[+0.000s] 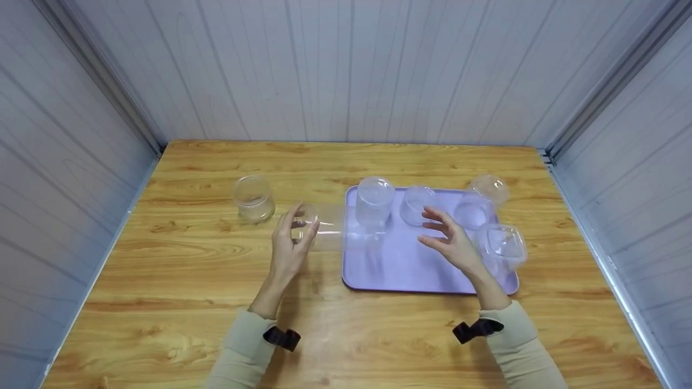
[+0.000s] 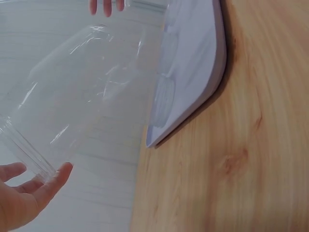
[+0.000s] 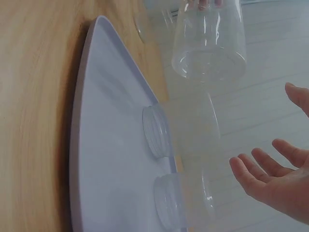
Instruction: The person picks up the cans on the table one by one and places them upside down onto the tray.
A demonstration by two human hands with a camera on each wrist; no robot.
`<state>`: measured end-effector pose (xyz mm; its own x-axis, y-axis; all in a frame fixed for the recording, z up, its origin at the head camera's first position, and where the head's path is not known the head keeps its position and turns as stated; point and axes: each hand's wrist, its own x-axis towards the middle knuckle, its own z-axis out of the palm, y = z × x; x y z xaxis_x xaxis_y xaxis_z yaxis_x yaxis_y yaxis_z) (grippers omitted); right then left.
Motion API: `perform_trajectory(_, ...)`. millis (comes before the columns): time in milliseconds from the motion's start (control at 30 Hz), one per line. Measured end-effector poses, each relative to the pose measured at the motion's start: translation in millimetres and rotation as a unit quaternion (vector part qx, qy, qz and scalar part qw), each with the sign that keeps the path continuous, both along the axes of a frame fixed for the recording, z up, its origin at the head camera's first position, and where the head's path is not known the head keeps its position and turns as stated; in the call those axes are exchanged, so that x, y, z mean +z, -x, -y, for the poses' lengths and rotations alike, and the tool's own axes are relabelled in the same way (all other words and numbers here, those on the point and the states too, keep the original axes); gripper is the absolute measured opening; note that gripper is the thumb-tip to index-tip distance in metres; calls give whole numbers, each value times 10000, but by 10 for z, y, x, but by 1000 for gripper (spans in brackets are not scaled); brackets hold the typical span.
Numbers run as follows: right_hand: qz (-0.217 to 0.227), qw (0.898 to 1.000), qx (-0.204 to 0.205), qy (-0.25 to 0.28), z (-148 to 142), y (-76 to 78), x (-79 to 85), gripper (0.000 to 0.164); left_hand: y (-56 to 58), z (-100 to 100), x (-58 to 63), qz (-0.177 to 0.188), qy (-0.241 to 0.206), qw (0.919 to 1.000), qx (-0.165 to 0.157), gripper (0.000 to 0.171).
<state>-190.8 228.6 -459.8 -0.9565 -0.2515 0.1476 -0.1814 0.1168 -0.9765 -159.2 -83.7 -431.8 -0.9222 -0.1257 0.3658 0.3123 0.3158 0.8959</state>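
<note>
Near the middle, a clear jar hangs sideways, its base above the tray; the left hand, spread around the rimmed end, grips it, best lightly, as thin plastic may dent. The right hand, half open, holds nothing.

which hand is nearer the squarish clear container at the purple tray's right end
Right. The right hand is above the tray, just left of the squarish container; the left hand is beyond the tray's left edge, holding a clear jar.
</note>
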Motion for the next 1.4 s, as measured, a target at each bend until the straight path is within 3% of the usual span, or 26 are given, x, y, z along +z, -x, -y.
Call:
perform_trajectory(467, 125, 9976, 333, 597, 134, -15, -134, 64, -22, -206, -130, 59, -481, 9984, -283, 43)
perform_trajectory(833, 350, 9953, 634, 642, 181, -32, -208, 73, -60, -304, -239, -99, -593, 9971, -471, 42)
perform_trajectory(1400, 466, 9829, 1422, 1070, 189, -77, -299, 86, -94, -414, -277, -94, -485, 9969, -611, 41)
